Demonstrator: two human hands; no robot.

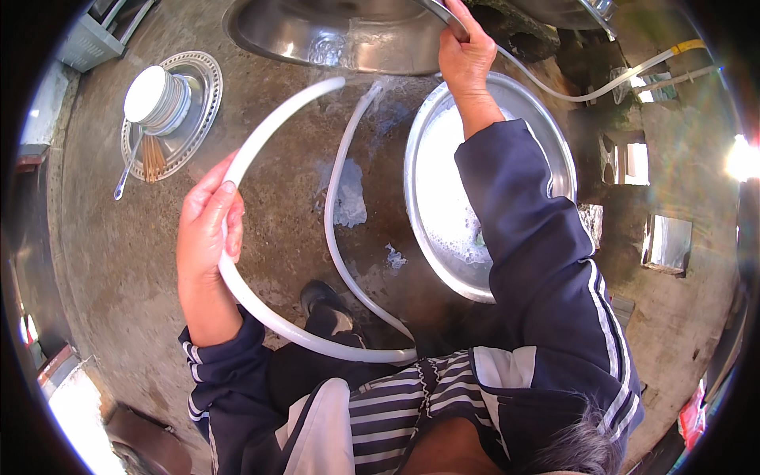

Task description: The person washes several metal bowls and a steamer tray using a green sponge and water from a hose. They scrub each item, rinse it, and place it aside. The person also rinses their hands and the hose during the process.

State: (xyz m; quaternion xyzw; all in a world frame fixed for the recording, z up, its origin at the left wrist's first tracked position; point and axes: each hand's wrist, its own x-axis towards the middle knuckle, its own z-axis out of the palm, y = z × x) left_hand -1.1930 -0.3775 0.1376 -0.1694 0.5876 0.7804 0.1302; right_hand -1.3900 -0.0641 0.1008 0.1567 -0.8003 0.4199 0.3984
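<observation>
My left hand (pixel 211 222) is closed around a white plastic hose (pixel 264 132), whose free end points up and away from me. My right hand (pixel 468 53) grips the rim of a large stainless steel basin (pixel 350 35), which looks tilted, at the top of the view. Beneath my right forearm, on the floor, a wide metal basin (pixel 414 172) holds white foamy suds (pixel 445 178). A second stretch of white hose (pixel 333 219) curves over the wet floor between my hands, and its far end lies near the tilted basin in running water.
At the upper left, a perforated-rim metal tray (pixel 205 119) bears stacked plates (pixel 151 98), wooden chopsticks (pixel 153 159) and a spoon (pixel 123 178). A thinner hose (pixel 570 97) runs off to the upper right. A wall with square openings (pixel 668 243) stands at the right.
</observation>
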